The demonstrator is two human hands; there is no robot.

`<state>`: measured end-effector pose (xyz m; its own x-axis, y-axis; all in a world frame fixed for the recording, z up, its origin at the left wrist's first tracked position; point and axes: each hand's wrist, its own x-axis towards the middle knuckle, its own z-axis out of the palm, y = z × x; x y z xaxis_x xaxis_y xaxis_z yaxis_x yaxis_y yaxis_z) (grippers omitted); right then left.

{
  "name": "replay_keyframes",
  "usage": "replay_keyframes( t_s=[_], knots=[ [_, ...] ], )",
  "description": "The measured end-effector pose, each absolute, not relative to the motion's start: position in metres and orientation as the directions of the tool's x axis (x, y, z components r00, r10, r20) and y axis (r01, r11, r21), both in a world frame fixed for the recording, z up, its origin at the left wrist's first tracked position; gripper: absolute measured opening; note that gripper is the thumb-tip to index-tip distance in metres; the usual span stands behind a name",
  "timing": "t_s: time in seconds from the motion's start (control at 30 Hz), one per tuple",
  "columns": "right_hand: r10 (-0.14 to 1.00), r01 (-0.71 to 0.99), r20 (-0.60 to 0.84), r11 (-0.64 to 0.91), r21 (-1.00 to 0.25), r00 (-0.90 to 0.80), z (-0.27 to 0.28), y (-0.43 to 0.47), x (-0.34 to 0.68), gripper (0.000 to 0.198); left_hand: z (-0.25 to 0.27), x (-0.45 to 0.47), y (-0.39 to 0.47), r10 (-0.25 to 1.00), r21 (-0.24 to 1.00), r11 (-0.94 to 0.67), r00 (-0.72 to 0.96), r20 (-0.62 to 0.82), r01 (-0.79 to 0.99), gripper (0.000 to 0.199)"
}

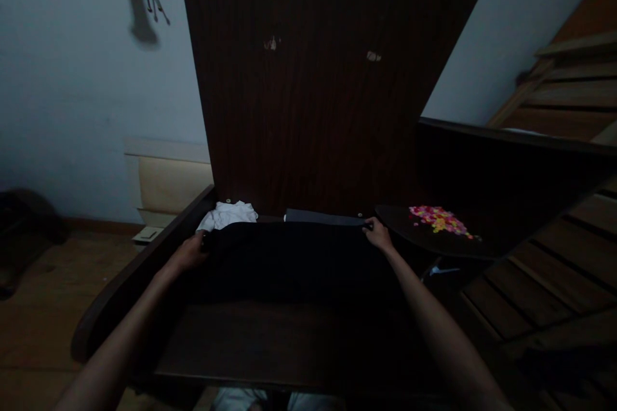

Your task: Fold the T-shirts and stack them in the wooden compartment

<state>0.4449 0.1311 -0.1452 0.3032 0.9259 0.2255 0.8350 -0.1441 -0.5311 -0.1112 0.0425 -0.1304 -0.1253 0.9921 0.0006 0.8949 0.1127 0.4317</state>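
A black garment [289,263] is stretched out sideways over the dark wooden desk top [245,340]. At its far left corner, my left hand [191,252] is closed on the fabric. My right hand [378,235] pinches the far right corner. The dim light hides the garment's exact kind and its folds. Behind its left end lies a crumpled white cloth [234,213], close to my left hand. A flat grey item [322,217] shows along the far edge, partly covered by the black garment.
A tall dark wooden panel [313,109] rises behind the desk, with a raised side edge [139,276] at left. On a rounded side shelf [400,221] at right lies a pile of pink and yellow pieces [441,220]. Wooden slatted furniture [573,90] stands further right.
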Motion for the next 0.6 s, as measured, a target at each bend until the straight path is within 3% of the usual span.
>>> replay_keyframes(
  t_s=[0.2,0.33,0.47,0.6],
  knots=[
    [0.921,0.846,0.261,-0.119,-0.519,0.290,-0.152,0.132,0.448,0.019,-0.121,-0.104,0.036,0.955,0.755,0.281,-0.247,-0.162,0.593,0.051],
    [0.917,0.847,0.268,-0.120,-0.518,0.294,-0.152,0.133,0.447,0.019,-0.109,-0.098,0.026,0.909,0.830,0.407,-0.256,-0.328,0.382,0.053],
    [0.918,0.841,0.252,-0.138,-0.524,0.307,-0.151,0.131,0.446,0.018,-0.096,-0.100,0.027,0.940,0.815,0.332,-0.239,-0.244,0.476,0.047],
    [0.921,0.830,0.240,-0.135,-0.541,0.306,-0.151,0.130,0.446,0.019,-0.069,-0.104,0.032,0.955,0.675,0.255,-0.291,-0.061,0.693,0.040]
  ],
)
